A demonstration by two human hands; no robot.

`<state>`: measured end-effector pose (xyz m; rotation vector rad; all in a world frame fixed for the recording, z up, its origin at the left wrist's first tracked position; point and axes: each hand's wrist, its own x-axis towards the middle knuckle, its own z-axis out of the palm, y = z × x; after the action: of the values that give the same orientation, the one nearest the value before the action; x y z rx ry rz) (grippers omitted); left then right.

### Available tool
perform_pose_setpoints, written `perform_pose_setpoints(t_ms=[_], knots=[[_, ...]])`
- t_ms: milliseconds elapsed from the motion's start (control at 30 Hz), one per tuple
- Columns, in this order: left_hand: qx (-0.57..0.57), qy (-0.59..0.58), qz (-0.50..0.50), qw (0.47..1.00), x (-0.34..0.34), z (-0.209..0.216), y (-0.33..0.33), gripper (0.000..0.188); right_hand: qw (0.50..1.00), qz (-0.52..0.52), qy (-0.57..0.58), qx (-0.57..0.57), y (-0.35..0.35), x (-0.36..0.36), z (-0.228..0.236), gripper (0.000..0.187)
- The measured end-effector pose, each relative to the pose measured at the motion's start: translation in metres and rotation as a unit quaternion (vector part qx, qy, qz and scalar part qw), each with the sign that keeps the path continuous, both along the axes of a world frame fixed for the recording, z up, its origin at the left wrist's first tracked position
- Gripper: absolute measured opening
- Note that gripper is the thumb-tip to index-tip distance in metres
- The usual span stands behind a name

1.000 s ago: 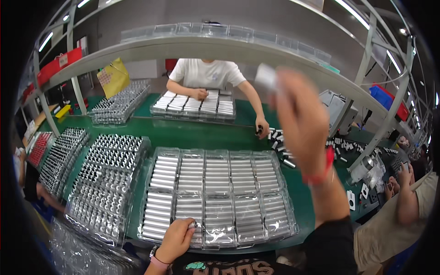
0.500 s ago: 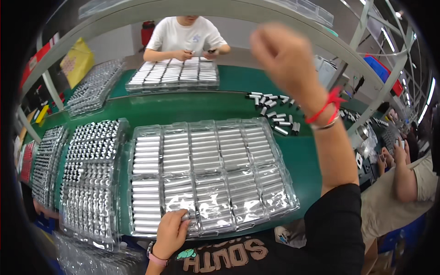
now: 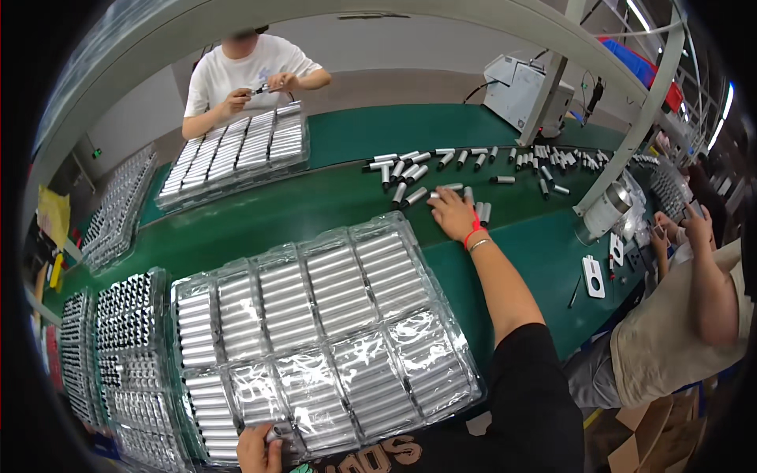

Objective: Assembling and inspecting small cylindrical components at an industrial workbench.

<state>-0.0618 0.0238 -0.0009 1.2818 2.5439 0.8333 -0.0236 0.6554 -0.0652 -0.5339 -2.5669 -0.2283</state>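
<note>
A clear plastic tray (image 3: 434, 285) filled with rows of silver tubes (image 3: 285, 288) lies in front of me. My left hand (image 3: 259, 452) is at its near edge, thumb and fingers closed on a short silver tube (image 3: 276, 433) seen nearly end-on. Beyond the tray's far right corner, my right hand (image 3: 453, 216) reaches over loose silver tubes with black ends. Its fingers are apart, palm down, close to one tube (image 3: 449, 188) lying by the fingertips. Two more tubes (image 3: 484, 213) lie beside the wrist. Whether the fingers touch a tube cannot be made out.
More loose tubes (image 3: 406, 169) spread along the green table (image 3: 347, 185). Filled trays (image 3: 126, 315) stand at left. Across the table a person (image 3: 244, 79) handles a part over another tray (image 3: 236, 158). A metal canister (image 3: 605, 213) and a frame post (image 3: 631, 134) stand right, near another worker (image 3: 694, 299).
My right hand has come down from its raised place to the loose tubes. The view has swung right, so the tray appears further left. My left hand still grips at the near edge.
</note>
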Motion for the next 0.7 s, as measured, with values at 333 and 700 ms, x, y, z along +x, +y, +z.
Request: perform_pose_setpoints(t_ms=[333, 700], knots=[[-0.046, -0.017, 0.038, 0.998, 0.004, 0.004, 0.006, 0.031, 0.976, 0.201, 0.083, 0.01, 0.011, -0.073, 0.025, 0.028], [-0.047, -0.013, 0.07, 0.996, 0.007, 0.007, 0.011, 0.029, 0.913, -0.084, -0.133, -0.376, -0.03, -0.049, 0.072, 0.023]])
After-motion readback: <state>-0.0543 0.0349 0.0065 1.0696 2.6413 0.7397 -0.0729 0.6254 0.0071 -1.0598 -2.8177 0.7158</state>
